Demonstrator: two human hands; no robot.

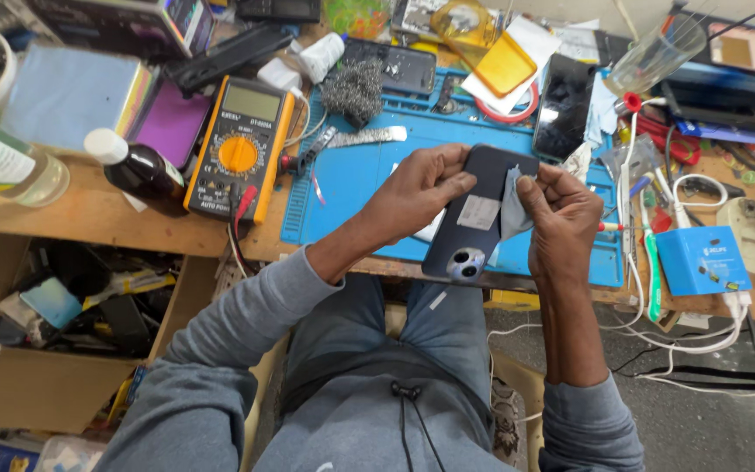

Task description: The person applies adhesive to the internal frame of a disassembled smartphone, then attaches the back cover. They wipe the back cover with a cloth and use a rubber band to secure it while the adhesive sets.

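Above the near edge of a blue repair mat (369,175), a dark smartphone (475,218) is held back-up, camera end toward the person. The left hand (417,188) grips its left edge, fingers curled over the top. The right hand (561,218) pinches a small grey cloth (511,205) against the phone's back. A yellow multimeter (239,149) lies just left of the mat.

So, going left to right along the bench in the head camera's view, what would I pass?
Clear bottle → dark bottle → yellow multimeter → left hand → dark phone → right hand → blue box.
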